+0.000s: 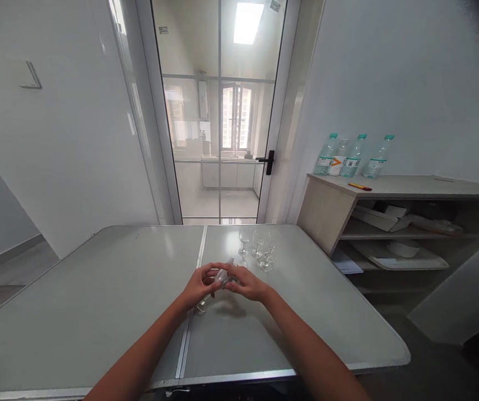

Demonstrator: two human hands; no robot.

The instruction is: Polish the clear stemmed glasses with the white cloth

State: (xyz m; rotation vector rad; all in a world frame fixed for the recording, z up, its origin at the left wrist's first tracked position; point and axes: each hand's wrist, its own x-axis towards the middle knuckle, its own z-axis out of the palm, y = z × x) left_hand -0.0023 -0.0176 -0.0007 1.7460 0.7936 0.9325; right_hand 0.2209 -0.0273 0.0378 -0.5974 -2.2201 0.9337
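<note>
Above the middle of the folding table (110, 301), both hands are closed around a clear stemmed glass (200, 307), which is tilted. Its foot points down toward me on the left. My left hand (200, 287) wraps the bowl from the left, and my right hand (248, 283) grips it from the right, thumbs close together. Something whitish shows between the fingers; I cannot make out whether it is a cloth or the glass itself. Beyond my right hand, several clear stemmed glasses (266, 263) stand upright in a close group.
A metal seam (183, 351) runs across the tabletop. To the right stands a wooden shelf unit (327, 214), with several plastic bottles (350, 159) and an orange-yellow utility knife (360, 186) on top. Behind the table is a glass door (239, 189) with a black handle (269, 162).
</note>
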